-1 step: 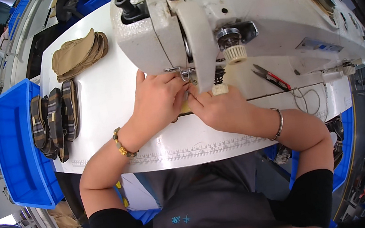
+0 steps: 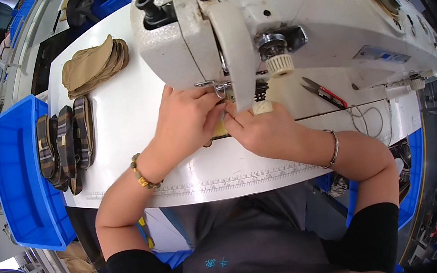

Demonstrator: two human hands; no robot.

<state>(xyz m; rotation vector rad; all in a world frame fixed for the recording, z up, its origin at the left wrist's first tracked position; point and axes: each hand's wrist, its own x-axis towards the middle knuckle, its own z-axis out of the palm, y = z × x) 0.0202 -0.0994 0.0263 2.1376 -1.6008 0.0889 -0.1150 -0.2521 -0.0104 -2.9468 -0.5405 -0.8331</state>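
Note:
A white sewing machine [image 2: 319, 21] fills the top of the head view, and both my hands meet below its presser foot [image 2: 219, 88]. My left hand [image 2: 185, 117] is closed, its thumb and fingers pinched together just left of the needle area. From the right, my right hand [image 2: 262, 129] has its thumb and forefinger pressed together, almost touching the left fingertips. Whatever lies between the fingers is hidden by them and the machine. A bit of yellowish surface [image 2: 221, 130] shows between the hands.
Thread snips [image 2: 325, 92] with red handles lie right of the machine's needle area, near a loose cord [image 2: 368, 121]. Tan fabric pieces [image 2: 91, 67] are stacked at the far left. Striped sewn pieces [image 2: 67, 144] stand beside a blue bin [image 2: 25, 175]. A printed ruler [image 2: 208, 185] runs along the table's front.
Almost everything looks the same. My left wrist has shifted very slightly to the left, while both hands remain pinched at the presser foot.

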